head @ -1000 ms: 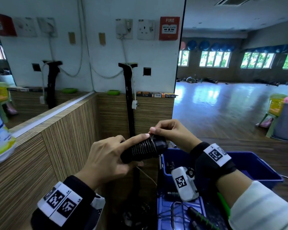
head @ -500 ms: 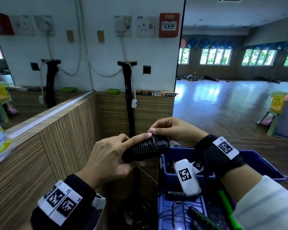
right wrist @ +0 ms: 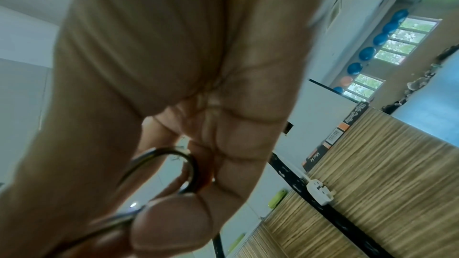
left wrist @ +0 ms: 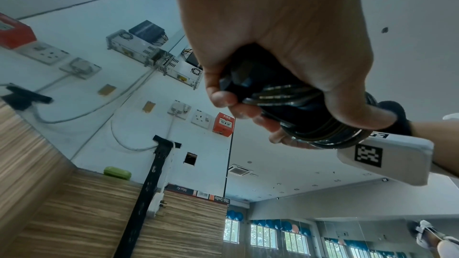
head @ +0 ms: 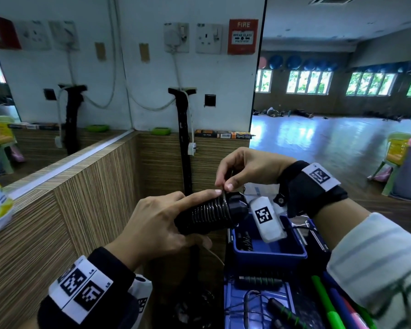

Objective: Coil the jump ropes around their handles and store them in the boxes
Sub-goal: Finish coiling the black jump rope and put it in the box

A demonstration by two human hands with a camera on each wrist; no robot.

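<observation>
While above blue box [head: 268, 254]: left hand [head: 152, 224] wrapped round coiled black handles [head: 209, 216], forefinger laid along coils; right hand [head: 244, 168] pinched rope loop [right wrist: 174, 166] at handle end.

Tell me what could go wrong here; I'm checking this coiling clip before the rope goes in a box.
1. The right hand only pinches the last loop of rope; if it slips, the coils could spring loose.
2. The left hand pins the coils with one fingertip; lifting it early may unwind them.
3. The blue box already holds a coiled rope, so they might tangle.
</observation>
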